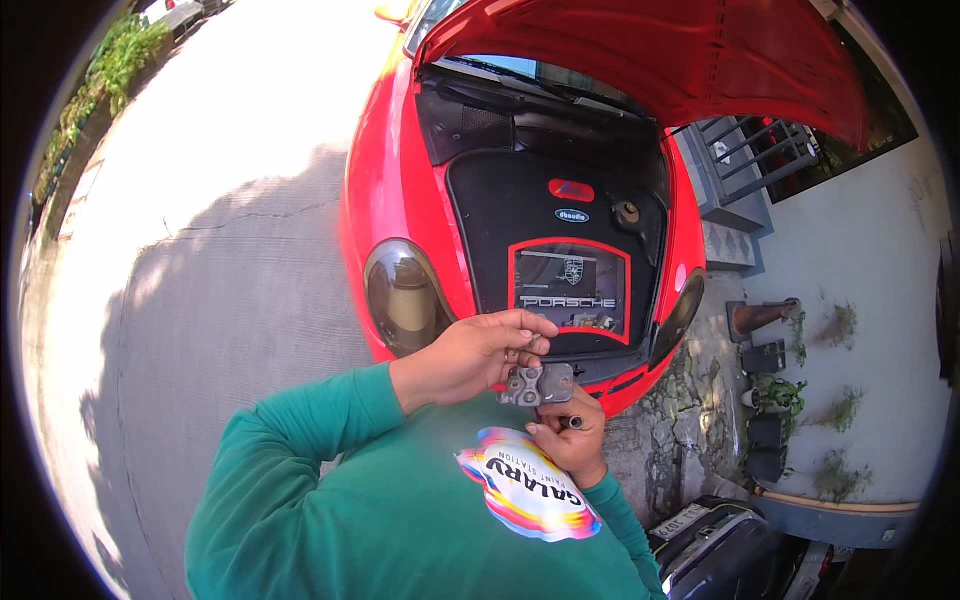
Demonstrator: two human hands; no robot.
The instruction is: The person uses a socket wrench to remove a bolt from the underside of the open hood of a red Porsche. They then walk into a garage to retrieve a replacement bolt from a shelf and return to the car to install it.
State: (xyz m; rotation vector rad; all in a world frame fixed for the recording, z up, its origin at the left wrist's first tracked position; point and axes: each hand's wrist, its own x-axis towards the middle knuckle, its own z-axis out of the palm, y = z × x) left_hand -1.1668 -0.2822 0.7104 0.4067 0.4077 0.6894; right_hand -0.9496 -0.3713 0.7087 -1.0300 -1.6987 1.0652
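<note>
In front of my chest is a small grey metal bracket [554, 384] with rounded lugs and holes. My right hand [574, 440] is closed round its lower side. A short dark tube-like end [573, 423] pokes out between that hand's thumb and fingers; the rest of it is hidden. Just above the bracket, my left hand [470, 355] is closed, thumb and fingers pinched together. Something small seems to sit in the pinch, too small to name. Behind both hands stands a red car [398, 190], its front lid [650, 60] raised.
Black lining [490, 200] fills the car's front compartment, with a red-framed clear panel [512, 275] in it. Concrete pavement [230, 260] lies to the left. At right are potted plants [780, 396] along a pale wall [860, 330], and a black bumper-like part [720, 560] at lower right.
</note>
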